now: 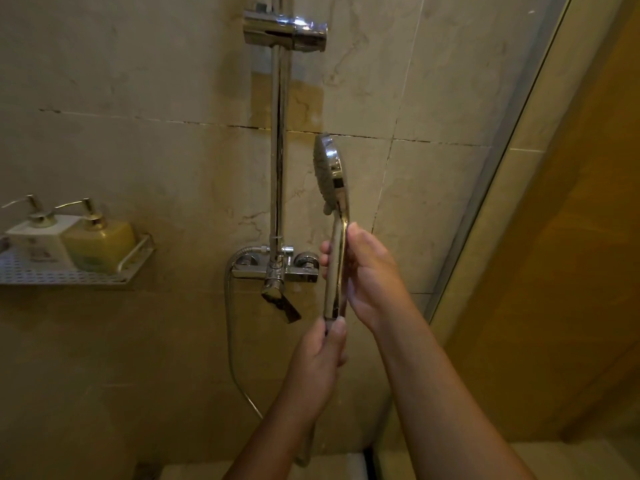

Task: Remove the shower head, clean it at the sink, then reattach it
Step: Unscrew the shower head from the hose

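chrome handheld shower head (333,188) held upright off the chrome slide-bar bracket (284,29) | handle clasped by right hand (369,275); base fitting pinched by left hand (320,355); metal hose (230,341) left hanging

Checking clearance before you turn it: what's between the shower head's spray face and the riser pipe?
Nothing: in the head view only bare wall tile shows between the shower head and the riser pipe.
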The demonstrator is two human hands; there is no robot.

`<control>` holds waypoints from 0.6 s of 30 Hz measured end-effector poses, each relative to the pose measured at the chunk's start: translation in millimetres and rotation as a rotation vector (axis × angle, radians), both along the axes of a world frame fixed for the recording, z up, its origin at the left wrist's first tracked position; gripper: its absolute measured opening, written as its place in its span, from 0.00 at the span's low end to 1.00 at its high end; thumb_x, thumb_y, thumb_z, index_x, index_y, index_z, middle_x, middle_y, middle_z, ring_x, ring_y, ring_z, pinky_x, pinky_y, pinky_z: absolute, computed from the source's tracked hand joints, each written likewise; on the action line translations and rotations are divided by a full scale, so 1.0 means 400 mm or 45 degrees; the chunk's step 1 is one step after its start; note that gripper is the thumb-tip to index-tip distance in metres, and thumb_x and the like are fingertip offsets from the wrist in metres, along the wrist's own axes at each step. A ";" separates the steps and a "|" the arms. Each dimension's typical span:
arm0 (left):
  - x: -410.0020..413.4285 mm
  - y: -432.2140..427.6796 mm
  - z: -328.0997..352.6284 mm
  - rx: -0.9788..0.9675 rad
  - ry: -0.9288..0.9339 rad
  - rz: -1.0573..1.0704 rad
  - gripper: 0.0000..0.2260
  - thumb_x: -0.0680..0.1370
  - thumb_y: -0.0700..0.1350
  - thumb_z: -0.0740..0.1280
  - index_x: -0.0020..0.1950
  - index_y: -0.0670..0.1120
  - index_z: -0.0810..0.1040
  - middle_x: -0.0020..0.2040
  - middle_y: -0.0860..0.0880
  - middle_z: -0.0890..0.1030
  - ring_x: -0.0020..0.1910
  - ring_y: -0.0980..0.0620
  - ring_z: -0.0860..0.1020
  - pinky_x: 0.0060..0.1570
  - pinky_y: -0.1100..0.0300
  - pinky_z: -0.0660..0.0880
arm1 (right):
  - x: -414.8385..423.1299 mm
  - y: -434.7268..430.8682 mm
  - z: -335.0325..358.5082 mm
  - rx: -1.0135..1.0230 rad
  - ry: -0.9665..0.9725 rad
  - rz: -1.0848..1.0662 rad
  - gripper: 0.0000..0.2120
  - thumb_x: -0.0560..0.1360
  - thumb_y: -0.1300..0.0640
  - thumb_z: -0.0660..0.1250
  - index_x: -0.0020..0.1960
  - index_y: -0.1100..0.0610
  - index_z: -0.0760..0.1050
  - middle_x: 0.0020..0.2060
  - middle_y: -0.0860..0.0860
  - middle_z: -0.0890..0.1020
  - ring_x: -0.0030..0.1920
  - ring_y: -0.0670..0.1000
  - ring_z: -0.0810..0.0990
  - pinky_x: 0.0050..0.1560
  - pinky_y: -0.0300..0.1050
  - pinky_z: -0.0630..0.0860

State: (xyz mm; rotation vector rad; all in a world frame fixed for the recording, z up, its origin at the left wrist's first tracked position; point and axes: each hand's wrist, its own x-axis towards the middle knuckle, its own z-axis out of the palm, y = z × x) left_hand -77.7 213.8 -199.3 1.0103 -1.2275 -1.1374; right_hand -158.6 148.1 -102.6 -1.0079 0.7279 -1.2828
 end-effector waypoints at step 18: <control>0.017 0.011 -0.004 -0.047 0.022 0.001 0.14 0.80 0.59 0.60 0.41 0.50 0.70 0.30 0.55 0.69 0.28 0.59 0.67 0.26 0.66 0.64 | 0.003 0.004 0.014 0.014 -0.230 0.155 0.15 0.83 0.51 0.58 0.59 0.63 0.73 0.40 0.57 0.80 0.36 0.51 0.79 0.46 0.48 0.76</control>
